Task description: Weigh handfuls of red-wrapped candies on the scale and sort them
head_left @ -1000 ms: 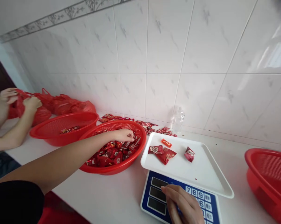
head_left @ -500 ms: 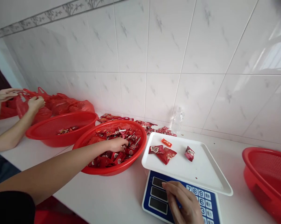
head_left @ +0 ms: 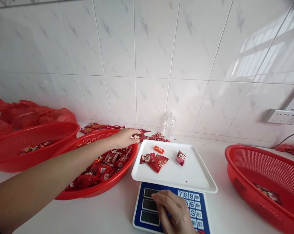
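My left hand [head_left: 127, 137] is over the far rim of a red perforated basket [head_left: 124, 166], its fingers closed on a red candy packet [head_left: 137, 136] with pale lettering. Many red-wrapped candies [head_left: 108, 170] fill the basket below my forearm. To the right, a digital scale [head_left: 150, 218] carries a white tray [head_left: 193, 169]. On the tray lie a small orange-red candy [head_left: 159, 149], two overlapping red packets [head_left: 158, 163] and a dark pink wrapped candy [head_left: 180, 158]. My right hand [head_left: 173, 209] hovers at the scale's display and keys, fingers pinched together; what they hold, if anything, is hidden.
Behind the tray stands a clear plastic bottle [head_left: 170, 126] against the tiled wall. Flat red packets [head_left: 95, 126] line the wall. Another red basket [head_left: 237, 172] is at right, one more [head_left: 5, 159] at left, near red plastic bags [head_left: 37, 113]. A socket strip [head_left: 282, 116] is on the wall.
My left hand has risen out of the candies to the basket's far rim with a candy packet. The view has turned right, leaving the other person's arms mostly out of sight.
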